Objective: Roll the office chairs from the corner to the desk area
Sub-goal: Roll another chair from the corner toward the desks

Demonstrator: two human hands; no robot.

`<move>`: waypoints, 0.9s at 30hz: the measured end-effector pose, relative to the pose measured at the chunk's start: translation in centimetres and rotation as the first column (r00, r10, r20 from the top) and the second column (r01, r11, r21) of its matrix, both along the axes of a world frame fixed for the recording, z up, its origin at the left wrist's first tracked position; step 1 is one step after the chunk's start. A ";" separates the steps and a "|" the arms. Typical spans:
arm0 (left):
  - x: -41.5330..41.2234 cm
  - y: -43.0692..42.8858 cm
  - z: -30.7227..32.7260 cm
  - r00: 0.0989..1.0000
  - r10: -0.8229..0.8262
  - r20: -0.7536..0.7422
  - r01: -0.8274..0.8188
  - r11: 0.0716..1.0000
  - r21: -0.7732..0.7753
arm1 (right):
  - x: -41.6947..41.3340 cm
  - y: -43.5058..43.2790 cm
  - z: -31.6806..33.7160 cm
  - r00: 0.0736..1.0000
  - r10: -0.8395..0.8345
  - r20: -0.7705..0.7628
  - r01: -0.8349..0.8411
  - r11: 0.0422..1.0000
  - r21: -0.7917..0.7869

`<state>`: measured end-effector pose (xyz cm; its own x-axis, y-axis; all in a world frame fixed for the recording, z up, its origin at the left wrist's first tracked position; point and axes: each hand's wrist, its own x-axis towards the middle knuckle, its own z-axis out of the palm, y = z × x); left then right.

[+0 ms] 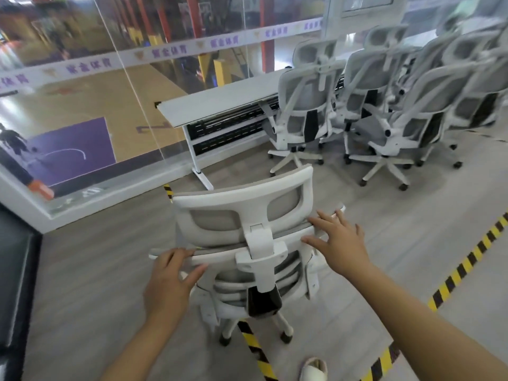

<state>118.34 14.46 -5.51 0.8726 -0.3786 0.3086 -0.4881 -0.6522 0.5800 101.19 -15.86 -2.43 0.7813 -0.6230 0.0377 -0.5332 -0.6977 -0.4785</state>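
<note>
Glass wall [82, 86] ahead-left of hands, court [90, 105] visible through it. Yellow-black floor tape [467, 259] right of hands, another strip [255, 350] below between them. Slipper [313, 371] beneath right forearm. Black padding [13, 284] far left.

White plastic chair [248, 215] frame, grey mesh panels; matt woodgrain floor [104, 270]

Both arms reach toward 12 o'clock; left hand [167, 279] and right hand [339, 242] flat, fingers spread, palms down.
</note>
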 end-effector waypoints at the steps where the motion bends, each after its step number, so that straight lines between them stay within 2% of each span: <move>1: 0.5 -2.8 -0.2 1.000 -0.006 0.015 0.006 1.000 0.003 | 0.5 -2.7 0.0 1.000 -0.010 -0.009 0.010 1.000 0.006; 4: 2.1 -11.4 -0.3 0.996 -0.066 0.053 0.065 0.998 0.014 | 2.4 -11.6 0.5 0.998 -0.023 -0.052 0.025 0.999 0.042; 8: 4.6 -22.8 -0.3 0.993 -0.117 0.005 0.117 0.993 -0.033 | 5.5 -22.3 2.1 0.976 -0.050 -0.212 0.052 0.999 0.005; 11: 6.5 -31.4 0.0 0.991 -0.134 -0.012 0.134 0.991 -0.001 | 6.8 -28.2 2.6 0.968 -0.002 -0.251 0.001 1.000 -0.002; 15: 7.3 -41.3 0.6 0.983 -0.173 -0.060 0.174 0.984 0.022 | 6.5 -34.3 2.8 0.977 0.059 -0.203 -0.045 0.996 0.074; 20: 8.2 -51.5 0.8 0.961 -0.267 -0.073 0.275 0.951 0.143 | 4.6 -42.5 2.6 0.995 0.025 -0.093 -0.015 0.994 0.109; 24: 8.1 -59.6 2.2 0.959 -0.250 -0.135 0.274 0.936 0.218 | 1.3 -50.9 2.3 0.999 -0.001 -0.038 0.007 0.988 0.157; 27: 6.8 -65.3 3.2 0.945 -0.221 -0.241 0.278 0.930 0.240 | -2.4 -57.9 2.6 0.999 -0.050 0.011 0.047 0.980 0.194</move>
